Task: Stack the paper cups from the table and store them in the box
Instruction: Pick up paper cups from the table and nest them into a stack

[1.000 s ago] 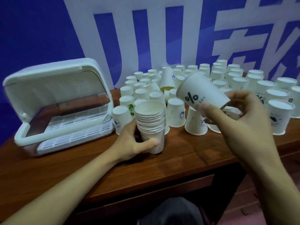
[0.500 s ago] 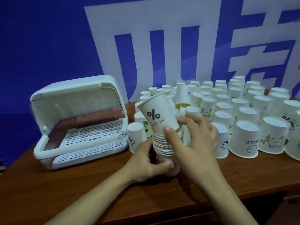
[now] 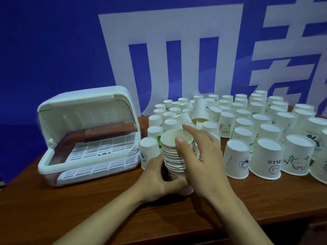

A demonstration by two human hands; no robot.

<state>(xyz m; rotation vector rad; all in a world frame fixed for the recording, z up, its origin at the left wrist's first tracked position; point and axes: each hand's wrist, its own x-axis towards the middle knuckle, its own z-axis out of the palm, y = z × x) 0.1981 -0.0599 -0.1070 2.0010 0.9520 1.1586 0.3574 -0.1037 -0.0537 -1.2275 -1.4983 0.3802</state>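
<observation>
1. Cups in a nested stack [image 3: 172, 156] stood upright on the tabletop [image 3: 88, 206], just right of the box [image 3: 88, 135].
2. That white box sat at the left with its lid raised and a slotted tray inside.
3. Left hand [image 3: 157, 175] gripped the stack near its base, fingers curled round it.
4. Right hand [image 3: 200, 156] lay against the stack's right side, fingers loosely extended, thumb at the top rim, gripping nothing.
5. Loose cups [image 3: 265, 158] stood upside down behind and to the right, crowded close together.
</observation>
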